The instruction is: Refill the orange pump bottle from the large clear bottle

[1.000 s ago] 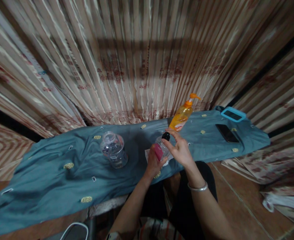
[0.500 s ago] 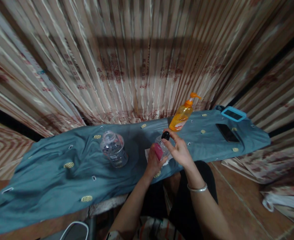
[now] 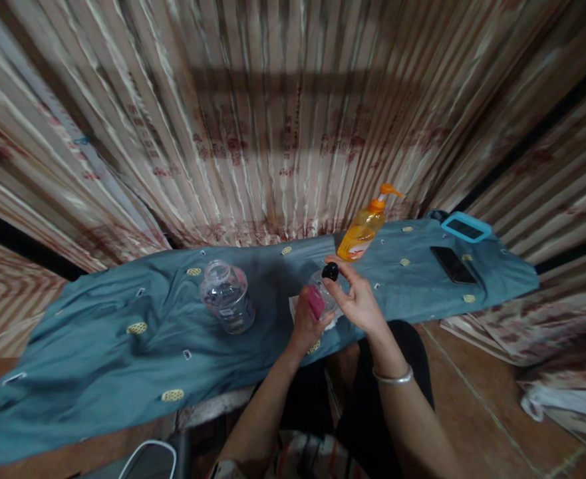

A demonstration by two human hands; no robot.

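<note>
A small clear bottle [image 3: 327,301] with a pink label [image 3: 316,302] stands at the near edge of the cloth-covered table. Wrapped around its lower body is my left hand [image 3: 304,327], closed. My right hand [image 3: 361,303] has thumb and fingers around the black cap [image 3: 330,271] on top of the bottle. A white sheet [image 3: 293,305], perhaps paper, lies under the bottle and is mostly covered by the hands. To the left, a larger clear plastic bottle [image 3: 230,303] stands uncapped.
Behind my right hand stands an orange pump bottle [image 3: 360,233]. Farther right lie a dark phone [image 3: 453,265] and a blue-framed device [image 3: 465,228]. The blue-green cloth [image 3: 98,359] is wrinkled at left. A pleated curtain [image 3: 273,133] hangs behind the table.
The fingers of my right hand have shifted very slightly around the black cap. The bottle and everything else stay in place.
</note>
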